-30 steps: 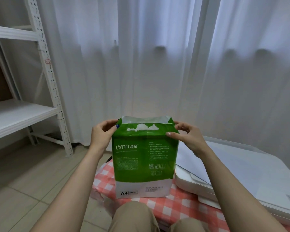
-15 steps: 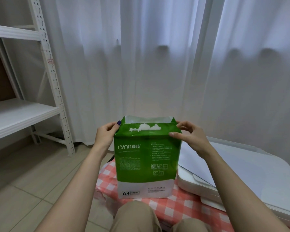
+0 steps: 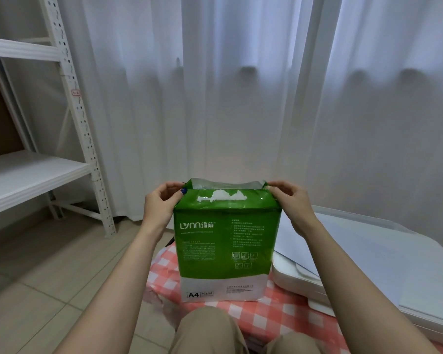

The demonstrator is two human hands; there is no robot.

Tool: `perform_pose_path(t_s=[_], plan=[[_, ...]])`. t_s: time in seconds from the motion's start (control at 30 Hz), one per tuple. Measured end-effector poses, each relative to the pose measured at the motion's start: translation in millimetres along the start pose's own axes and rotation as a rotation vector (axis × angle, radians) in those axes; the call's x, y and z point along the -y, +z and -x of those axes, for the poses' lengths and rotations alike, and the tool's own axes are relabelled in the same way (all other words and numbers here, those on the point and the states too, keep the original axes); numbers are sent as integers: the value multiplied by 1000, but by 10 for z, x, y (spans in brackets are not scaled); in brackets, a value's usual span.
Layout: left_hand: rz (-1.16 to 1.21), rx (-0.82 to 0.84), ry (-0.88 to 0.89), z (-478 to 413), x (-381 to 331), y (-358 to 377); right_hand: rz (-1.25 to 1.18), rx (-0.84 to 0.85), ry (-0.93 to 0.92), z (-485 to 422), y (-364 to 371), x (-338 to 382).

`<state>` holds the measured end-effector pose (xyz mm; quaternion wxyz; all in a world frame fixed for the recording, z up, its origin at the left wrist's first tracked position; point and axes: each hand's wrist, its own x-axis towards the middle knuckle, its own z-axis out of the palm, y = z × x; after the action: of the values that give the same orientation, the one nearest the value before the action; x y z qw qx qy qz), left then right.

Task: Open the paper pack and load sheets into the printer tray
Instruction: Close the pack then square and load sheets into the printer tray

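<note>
Paper pack (image 3: 226, 241) upright at worktop (image 3: 287, 318) left edge, top torn open. Left hand (image 3: 161, 205), right hand (image 3: 293, 204) pinching upper corners. Printer (image 3: 368, 254) just beside pack, at right.

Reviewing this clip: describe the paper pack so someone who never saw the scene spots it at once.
Below the white curtain lies a red-and-white checked cloth with a white printer at its right. The pack stands upright on the cloth left of the printer, left hand and right hand pinching its top corners. It is the only green thing, marked A4, its top torn open.
</note>
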<state>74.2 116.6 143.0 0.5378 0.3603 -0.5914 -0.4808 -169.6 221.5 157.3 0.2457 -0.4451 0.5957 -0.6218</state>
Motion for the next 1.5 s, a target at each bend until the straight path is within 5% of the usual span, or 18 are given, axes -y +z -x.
perform_pose_path(t_s=[0.2, 0.57, 0.77, 1.27, 1.5], plan=[[37, 31, 37, -60, 6, 75, 117, 246, 39, 132, -134, -10], [-67, 196, 39, 117, -125, -10, 161, 136, -74, 12, -62, -20], [-514, 111, 306, 59, -3, -104, 317, 7, -173, 27, 68, 5], [-144, 115, 123, 159, -57, 4, 156, 94, -85, 81, -3, 147], [-194, 81, 115, 97, -14, 9, 88, 95, -49, 39, -1, 187]])
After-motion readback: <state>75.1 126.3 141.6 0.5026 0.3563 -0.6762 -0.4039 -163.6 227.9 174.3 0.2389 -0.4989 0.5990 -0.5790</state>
